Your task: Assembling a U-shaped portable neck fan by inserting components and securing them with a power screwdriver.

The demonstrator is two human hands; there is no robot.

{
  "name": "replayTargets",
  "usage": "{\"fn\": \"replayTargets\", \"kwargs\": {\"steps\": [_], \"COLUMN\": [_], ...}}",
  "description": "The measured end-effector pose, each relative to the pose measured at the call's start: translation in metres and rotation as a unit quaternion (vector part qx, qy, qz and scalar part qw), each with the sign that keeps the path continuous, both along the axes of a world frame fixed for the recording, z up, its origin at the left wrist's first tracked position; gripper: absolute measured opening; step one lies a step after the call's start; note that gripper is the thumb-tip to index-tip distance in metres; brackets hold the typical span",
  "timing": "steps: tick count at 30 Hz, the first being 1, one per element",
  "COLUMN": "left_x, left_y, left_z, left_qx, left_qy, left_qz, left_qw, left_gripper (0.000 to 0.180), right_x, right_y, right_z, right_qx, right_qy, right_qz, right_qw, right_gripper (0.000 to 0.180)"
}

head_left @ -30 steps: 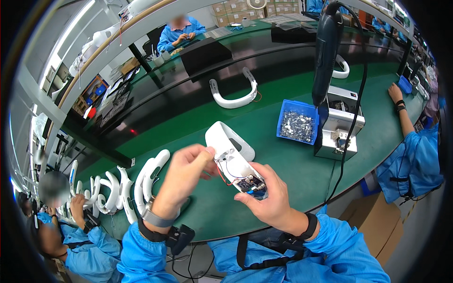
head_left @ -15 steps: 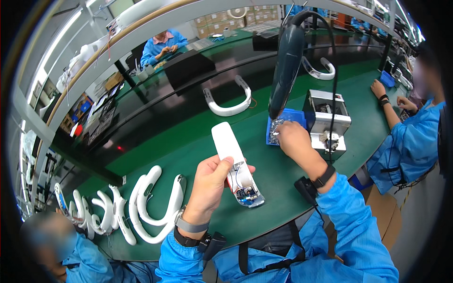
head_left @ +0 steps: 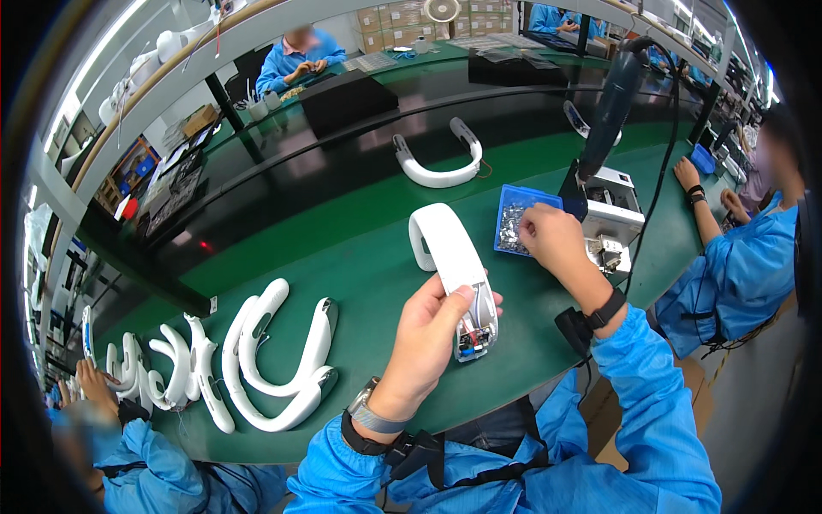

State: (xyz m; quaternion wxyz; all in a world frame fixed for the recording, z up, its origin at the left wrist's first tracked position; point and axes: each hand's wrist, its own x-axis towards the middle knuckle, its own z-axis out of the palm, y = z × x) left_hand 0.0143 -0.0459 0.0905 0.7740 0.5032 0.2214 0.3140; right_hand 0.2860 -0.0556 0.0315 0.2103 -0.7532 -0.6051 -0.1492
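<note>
My left hand [head_left: 428, 334] is closed around a white U-shaped plastic housing [head_left: 449, 244], thumb on the near side and fingertips showing at its right edge. Its near end is uncovered, with a small circuit board [head_left: 473, 343] and wires inside. My right hand [head_left: 552, 240] is at the right side of a blue bin [head_left: 533, 196] of small shiny metal parts [head_left: 512, 227]. Thumb and fingers are pinched together there; whatever lies between them is too small to make out. Beyond that hand hangs a dark powered screwdriver [head_left: 612, 107].
A metal-fronted box device [head_left: 615, 224] stands right of the bin. Several white curved housings [head_left: 287, 368] lie at left, near a co-worker's hand [head_left: 96, 385]. Another U-shaped housing [head_left: 438, 178] rests farther back. A second co-worker's sleeve [head_left: 728, 265] is at right.
The housing has turned in my left hand, so its curved far arm shows. My right hand has drawn back toward the bin's right side. The screwdriver hangs farther right, off the bin.
</note>
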Motion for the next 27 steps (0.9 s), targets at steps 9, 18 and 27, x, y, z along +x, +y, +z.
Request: {"fn": "replayTargets", "kwargs": {"steps": [9,18,27], "left_x": [-0.006,-0.002,-0.005], "left_y": [-0.005,-0.008,-0.005], "left_z": [0.0,0.002,-0.001], "left_qx": [0.019,0.014,0.008], "left_qy": [0.003,0.003,-0.001], "left_qz": [-0.03,-0.036,-0.026], "left_qw": [0.999,0.999,1.0], "left_gripper": [0.043,0.047,0.046], "right_x": [-0.026,0.018,-0.005], "right_y": [-0.015,0.015,-0.002], "right_z": [0.027,-0.034,0.001], "right_qx": [0.049,-0.085,0.028], "right_qy": [0.04,-0.021,0.131], "right_qz": [0.075,-0.013,0.01], "right_qw": [0.995,0.996,0.991], "right_gripper": [0.009,0.006,0.014]}}
